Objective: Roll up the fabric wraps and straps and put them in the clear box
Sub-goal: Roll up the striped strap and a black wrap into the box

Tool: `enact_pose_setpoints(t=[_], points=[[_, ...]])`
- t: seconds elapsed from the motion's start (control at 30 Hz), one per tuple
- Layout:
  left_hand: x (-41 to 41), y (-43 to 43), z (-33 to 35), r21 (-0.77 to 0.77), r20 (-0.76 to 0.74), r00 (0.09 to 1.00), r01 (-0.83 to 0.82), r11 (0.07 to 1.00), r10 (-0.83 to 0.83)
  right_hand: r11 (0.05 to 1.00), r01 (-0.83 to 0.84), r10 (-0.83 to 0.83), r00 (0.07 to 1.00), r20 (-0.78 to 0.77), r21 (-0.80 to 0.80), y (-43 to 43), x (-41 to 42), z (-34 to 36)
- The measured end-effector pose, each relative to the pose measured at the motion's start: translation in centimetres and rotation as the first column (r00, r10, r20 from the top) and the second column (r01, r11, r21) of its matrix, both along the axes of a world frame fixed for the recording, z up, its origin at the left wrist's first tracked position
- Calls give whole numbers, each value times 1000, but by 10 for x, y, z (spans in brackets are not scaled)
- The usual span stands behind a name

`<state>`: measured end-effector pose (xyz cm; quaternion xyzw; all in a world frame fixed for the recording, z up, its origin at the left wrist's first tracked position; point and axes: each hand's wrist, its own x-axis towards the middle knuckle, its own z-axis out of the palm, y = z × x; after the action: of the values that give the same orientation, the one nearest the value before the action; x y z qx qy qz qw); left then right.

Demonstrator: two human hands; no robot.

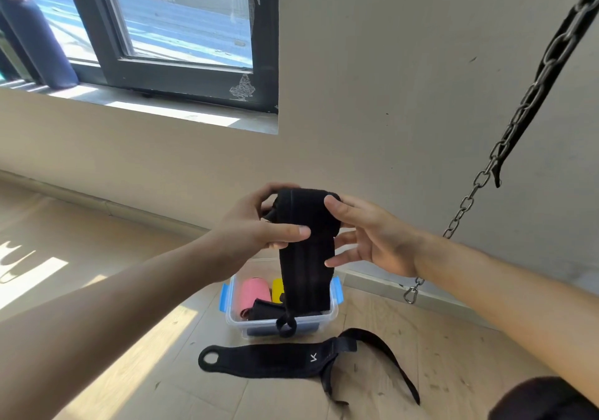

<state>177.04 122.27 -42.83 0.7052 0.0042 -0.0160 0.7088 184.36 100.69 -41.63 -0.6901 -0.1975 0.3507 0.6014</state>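
Window (181, 30) is sitting up and left of both hands, its top cut off by the frame. A chain (518, 118) is hanging right of the right hand (372, 238), and its upper end is running out of view. Below the hands, a black strap (275, 359) is lying flat on the floor, showing a small white "K", the only readable mark. Straight under the hands, the clear box (259, 324) is sitting open-topped with bare floor either side.

Left hand (256, 225) is gripping the rolled top of the black wrap (306, 257). The right hand is spread wide, thumb pressing the roll's end. The wrap's tail is dangling over the box, half hiding the pink roll (254, 293) and yellow roll (277, 290).
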Motion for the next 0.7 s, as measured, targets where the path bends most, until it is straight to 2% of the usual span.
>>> enact_pose_setpoints(t=[0.17, 0.37, 0.47, 0.6, 0.7], points=[[1, 1, 0, 3, -18, 999, 38, 999, -38, 996, 35, -33, 999, -30, 81, -1, 2, 2], [-6, 0, 8, -5, -210, 955, 214, 977, -210, 984, 46, -43, 999, -21, 171, -4, 6, 2], [-6, -2, 11, 4, -247, 956, 162, 987, -156, 986, 23, -31, 998, 45, 163, -5, 6, -1], [-4, -2, 9, 29, -208, 975, 80, 996, -73, 987, -16, -4, 992, 122, 159, -4, 5, -6], [-4, -1, 8, 4, -181, 981, 76, 997, -74, 989, -30, 11, 992, 129, 146, -3, 4, -7]])
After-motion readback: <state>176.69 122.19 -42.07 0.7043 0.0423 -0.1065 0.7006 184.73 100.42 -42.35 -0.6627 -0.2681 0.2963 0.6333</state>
